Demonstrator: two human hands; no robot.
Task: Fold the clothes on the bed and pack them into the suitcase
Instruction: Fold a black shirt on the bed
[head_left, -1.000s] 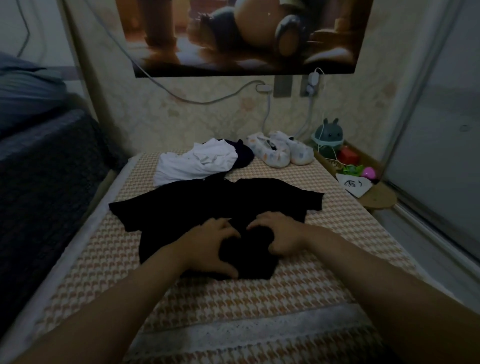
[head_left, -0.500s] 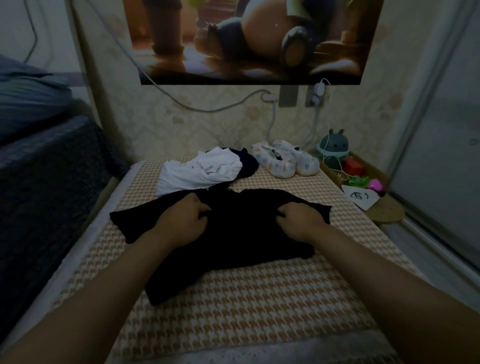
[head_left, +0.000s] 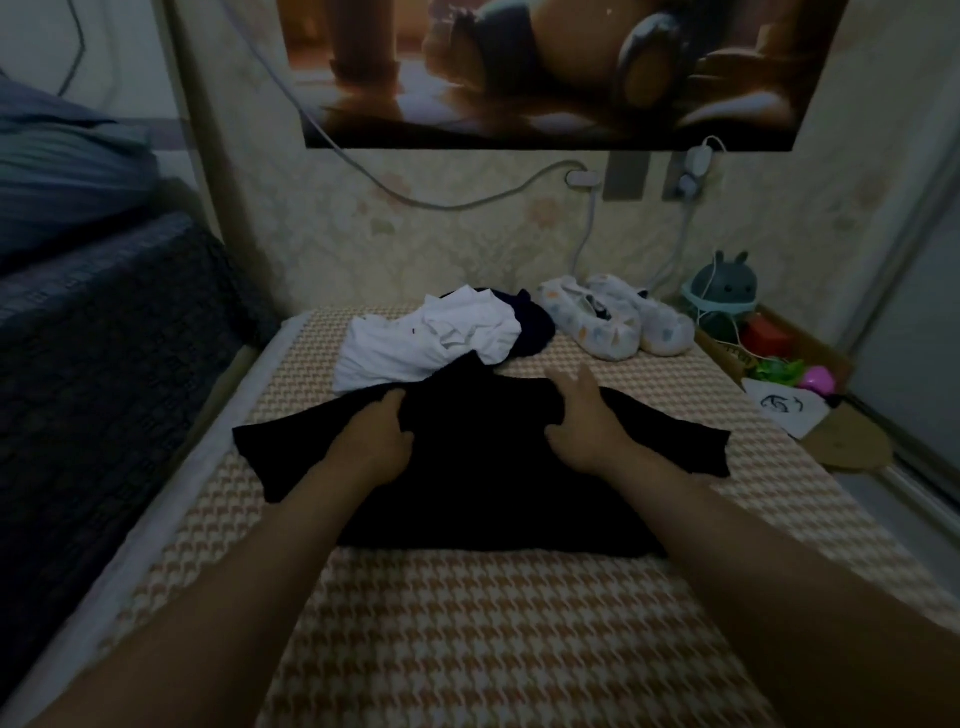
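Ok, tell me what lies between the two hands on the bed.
Only the black T-shirt: its cloth fills the stretch between left hand and right hand, in the head view.
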